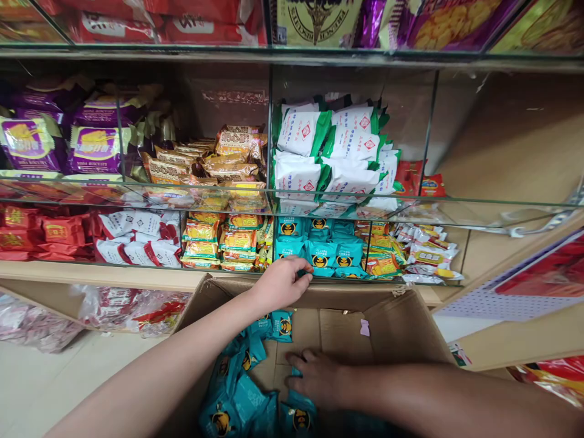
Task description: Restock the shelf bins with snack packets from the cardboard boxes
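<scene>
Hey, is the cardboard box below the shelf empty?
No, teal packets lie in the cardboard box, and the right hand rests among them.

Left hand (283, 281): fingertips are disappearing among the shelf teal packets (328, 250); whether they are pinching one cannot be told.
Right hand (314, 376): lying in shadow inside the cardboard box (404, 322), fingertips merging with the boxed teal packets (237, 398); grip unclear.
Both forearms are running out of frame.
The lower edge is cutting off the box's near wall and the boxed packets.
The upper edge is cropping the top-shelf cartons (319, 18).
The left edge is clipping the red packets (20, 234).
Glare on the glass shelf (479, 210) is blurring the wrappers behind it.
Print on all the wrappers is too small to read.
</scene>
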Motion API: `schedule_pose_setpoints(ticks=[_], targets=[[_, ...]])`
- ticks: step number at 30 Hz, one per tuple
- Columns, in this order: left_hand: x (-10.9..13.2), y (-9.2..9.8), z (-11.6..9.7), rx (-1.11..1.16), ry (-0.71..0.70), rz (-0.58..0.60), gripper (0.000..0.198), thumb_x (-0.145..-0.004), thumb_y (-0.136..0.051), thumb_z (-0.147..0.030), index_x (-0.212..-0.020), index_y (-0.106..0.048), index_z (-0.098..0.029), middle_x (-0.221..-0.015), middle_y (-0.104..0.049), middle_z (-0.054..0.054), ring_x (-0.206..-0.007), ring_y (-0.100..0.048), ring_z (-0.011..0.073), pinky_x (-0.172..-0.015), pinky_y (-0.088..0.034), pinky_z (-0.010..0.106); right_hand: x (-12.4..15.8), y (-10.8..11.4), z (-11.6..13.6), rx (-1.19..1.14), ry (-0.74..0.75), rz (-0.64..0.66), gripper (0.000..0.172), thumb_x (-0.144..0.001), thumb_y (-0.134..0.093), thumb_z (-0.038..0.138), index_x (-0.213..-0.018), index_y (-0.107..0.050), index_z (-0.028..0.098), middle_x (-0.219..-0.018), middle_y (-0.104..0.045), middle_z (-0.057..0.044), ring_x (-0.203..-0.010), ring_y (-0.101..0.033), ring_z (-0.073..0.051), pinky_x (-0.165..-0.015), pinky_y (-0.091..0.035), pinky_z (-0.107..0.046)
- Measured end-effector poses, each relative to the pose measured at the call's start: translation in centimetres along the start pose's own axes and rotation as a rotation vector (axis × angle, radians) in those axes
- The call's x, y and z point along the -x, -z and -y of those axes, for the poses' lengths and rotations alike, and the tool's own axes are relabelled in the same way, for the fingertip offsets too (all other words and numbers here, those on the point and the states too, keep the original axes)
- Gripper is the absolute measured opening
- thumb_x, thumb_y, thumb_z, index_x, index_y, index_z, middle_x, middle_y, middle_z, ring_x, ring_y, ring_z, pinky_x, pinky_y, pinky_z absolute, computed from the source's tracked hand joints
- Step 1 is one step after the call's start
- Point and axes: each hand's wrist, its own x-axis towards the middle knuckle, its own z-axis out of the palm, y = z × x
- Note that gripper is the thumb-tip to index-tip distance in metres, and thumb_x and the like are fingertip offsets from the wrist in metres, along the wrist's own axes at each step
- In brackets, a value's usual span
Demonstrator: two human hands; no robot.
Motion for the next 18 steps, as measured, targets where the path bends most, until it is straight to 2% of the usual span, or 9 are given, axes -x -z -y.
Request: schedule_pose_setpoints(ticks=[2, 4, 6, 8, 10, 12, 13, 16, 18], targets=[[0.0, 0.0, 0.0, 0.012, 0.002, 0.006, 0.019, -0.076, -0.047, -0.024, -0.086, -0.062, -0.018, -0.080, -0.061, 0.002, -0.058, -0.051, 0.0106, -0.055, -0.040, 0.022, -0.4, -1.3, -0.2, 0.084, -0.037, 0.050, 0.028, -0.053, -0.065, 0.034, -0.080, -0.063, 0.026, -0.117, -0.055, -0.014, -0.087, -0.059, -0.037, -0.050, -0.048, -0.044], [0.1, 0.1, -0.1, 0.032, 0.016, 0.007, 0.019, -0.076, -0.048, -0.026, -0.085, -0.062, -0.018, -0.079, -0.061, 0.002, -0.057, -0.050, 0.0104, -0.053, -0.039, 0.022, -0.8, -0.9, -0.1, 0.138, -0.056, 0.092, 0.022, -0.052, -0.067, 0.033, -0.071, -0.063, 0.023, -0.094, -0.065, -0.014, -0.075, -0.062, -0.033, -0.047, -0.048, -0.040], [0.1, 0.3, -0.1, 0.073, 0.049, 0.006, 0.019, -0.077, -0.048, -0.028, -0.085, -0.062, -0.018, -0.074, -0.060, 0.001, -0.056, -0.050, 0.0107, -0.051, -0.038, 0.022, -0.8, 1.4, 0.4, 0.162, -0.074, 0.079, 0.021, -0.051, -0.068, 0.029, -0.070, -0.062, 0.021, -0.081, -0.066, -0.014, -0.071, -0.062, -0.030, -0.050, -0.049, -0.039], [0.0, 0.7, -0.2, 0.183, 0.090, 0.014, 0.020, -0.078, -0.047, -0.030, -0.084, -0.061, -0.018, -0.067, -0.059, 0.000, -0.055, -0.050, 0.0111, -0.051, -0.038, 0.022, 0.0, 5.1, 1.3, 0.182, -0.088, 0.025, 0.029, -0.051, -0.068, 0.027, -0.078, -0.062, 0.018, -0.085, -0.064, -0.015, -0.074, -0.061, -0.028, -0.054, -0.049, -0.037], [-0.1, 1.3, -0.3, 0.384, 0.143, 0.032, 0.025, -0.080, -0.045, -0.037, -0.084, -0.059, -0.017, -0.070, -0.060, 0.001, -0.057, -0.053, 0.0111, -0.050, -0.039, 0.021, 1.5, 9.5, 2.3, 0.152, -0.110, -0.122, 0.037, -0.055, -0.065, 0.031, -0.089, -0.058, 0.018, -0.086, -0.062, -0.010, -0.070, -0.060, -0.023, -0.052, -0.048, -0.033], [-0.2, 1.8, -0.4, 0.617, 0.217, 0.038, 0.033, -0.080, -0.042, -0.046, -0.085, -0.057, -0.016, -0.079, -0.061, 0.003, -0.058, -0.055, 0.0107, -0.047, -0.039, 0.020, 3.4, 13.3, 3.0, 0.036, -0.089, -0.368, 0.044, -0.061, -0.061, 0.041, -0.098, -0.054, 0.020, -0.091, -0.058, -0.006, -0.078, -0.058, -0.021, -0.059, -0.048, -0.031], [-0.3, 2.1, -0.5, 0.721, 0.256, 0.037, 0.038, -0.080, -0.040, -0.050, -0.086, -0.056, -0.016, -0.082, -0.061, 0.004, -0.059, -0.055, 0.0106, -0.047, -0.039, 0.020, 4.3, 14.7, 3.0, -0.017, -0.124, -0.497, 0.045, -0.062, -0.061, 0.039, -0.103, -0.051, 0.021, -0.098, -0.056, -0.006, -0.086, -0.056, -0.021, -0.067, -0.048, -0.032], [-0.3, 2.4, -1.0, 0.930, 0.325, 0.060, 0.046, -0.079, -0.038, -0.055, -0.092, -0.056, -0.016, -0.077, -0.059, 0.004, -0.057, -0.053, 0.0105, -0.048, -0.041, 0.021, 6.0, 16.6, 2.2, -0.095, -0.289, -0.811, 0.048, -0.065, -0.060, 0.026, -0.111, -0.047, 0.020, -0.107, -0.051, -0.008, -0.100, -0.049, -0.023, -0.081, -0.044, -0.037], [-0.2, 2.2, -1.4, 0.947, 0.294, 0.059, 0.042, -0.074, -0.051, -0.051, -0.097, -0.053, -0.016, -0.074, -0.057, 0.001, -0.057, -0.052, 0.0097, -0.050, -0.042, 0.021, 6.4, 16.5, 1.2, -0.151, -0.347, -0.916, 0.050, -0.064, -0.062, 0.025, -0.112, -0.046, 0.019, -0.107, -0.049, -0.010, -0.103, -0.047, -0.024, -0.085, -0.043, -0.041]])
